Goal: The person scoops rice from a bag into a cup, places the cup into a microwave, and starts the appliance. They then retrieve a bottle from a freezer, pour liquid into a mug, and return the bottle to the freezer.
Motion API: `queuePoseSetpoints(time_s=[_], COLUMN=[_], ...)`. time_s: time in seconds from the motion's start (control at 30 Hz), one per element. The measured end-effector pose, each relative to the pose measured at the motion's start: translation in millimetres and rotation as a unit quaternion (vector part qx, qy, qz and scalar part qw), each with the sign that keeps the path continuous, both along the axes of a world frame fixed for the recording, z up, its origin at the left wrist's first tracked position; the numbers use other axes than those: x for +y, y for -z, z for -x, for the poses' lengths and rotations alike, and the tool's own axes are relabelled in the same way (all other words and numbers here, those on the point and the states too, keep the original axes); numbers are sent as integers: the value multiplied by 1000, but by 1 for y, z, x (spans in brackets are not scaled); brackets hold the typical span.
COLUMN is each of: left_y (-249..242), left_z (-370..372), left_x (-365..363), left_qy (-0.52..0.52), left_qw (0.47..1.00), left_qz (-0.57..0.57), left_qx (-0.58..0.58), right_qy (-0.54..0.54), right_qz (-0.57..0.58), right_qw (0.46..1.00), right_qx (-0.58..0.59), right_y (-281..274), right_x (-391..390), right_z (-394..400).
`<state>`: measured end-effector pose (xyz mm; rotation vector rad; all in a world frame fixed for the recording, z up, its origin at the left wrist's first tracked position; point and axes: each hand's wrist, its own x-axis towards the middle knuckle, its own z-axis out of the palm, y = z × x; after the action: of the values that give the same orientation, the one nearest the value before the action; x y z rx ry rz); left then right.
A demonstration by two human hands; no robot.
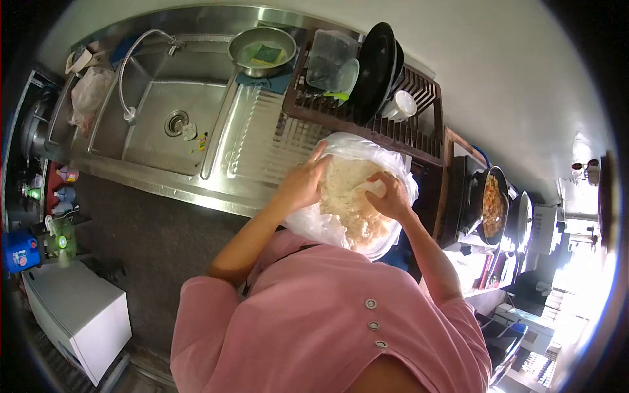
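In front of my body is a round container lined with a clear plastic bag (357,145), full of white, crumbly food that looks like cooked rice (347,187). My left hand (303,185) grips the bag at the left rim, its index finger pointing up along the edge. Over the rice, my right hand (392,196) is closed, with thumb and fingers curled about a small white thing (370,187). Its lower part meets the rice, and its kind is hard to make out.
Left is a steel sink (164,141) with a curved faucet (131,62). A metal basin (262,49) with a sponge stands behind. A brown dish rack (314,105) holds a black pan (375,75), plastic tubs and a white mug (400,106). At right, a pan of food (493,206) sits on a stove.
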<state>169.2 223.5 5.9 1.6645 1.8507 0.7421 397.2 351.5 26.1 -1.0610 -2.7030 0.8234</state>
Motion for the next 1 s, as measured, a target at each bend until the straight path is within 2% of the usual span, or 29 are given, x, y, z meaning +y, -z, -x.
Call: queuePoseSetpoints(time_s=[0.1,0.2,0.27,0.37,0.5,0.6,0.7,0.87,1.0], left_y=[-9,-36,-41,-49,-48,-50,-47,-56,-75], left_z=[0,-17,-26,-40,-56,-66,-71,-66,-66], left_x=[-1,-8,-9,-9,-4,-2,3,8,11], left_qy=[13,-12,-11,-20,22,41,24,80,116], left_qw=[1000,987,986,979,976,985,978,972,970], left_qz=[21,-40,-94,-164,-214,-159,-171,-177,-129], left_qx=[-14,154,136,117,40,45,113,132,170], right_qy=[-12,-11,-7,44,79,107,134,168,230], right_qz=[6,14,44,202,237,235,240,283,300], right_qw=[1000,1000,999,971,954,944,922,876,854], right_qx=[-7,-5,5,118,165,206,274,353,357], right_y=[-1,2,-1,6,-17,-19,-7,-13,-16], right_x=[1,7,13,24,16,6,-3,-23,-36], right_z=[1,-2,-6,-19,-19,-24,-28,-27,-24])
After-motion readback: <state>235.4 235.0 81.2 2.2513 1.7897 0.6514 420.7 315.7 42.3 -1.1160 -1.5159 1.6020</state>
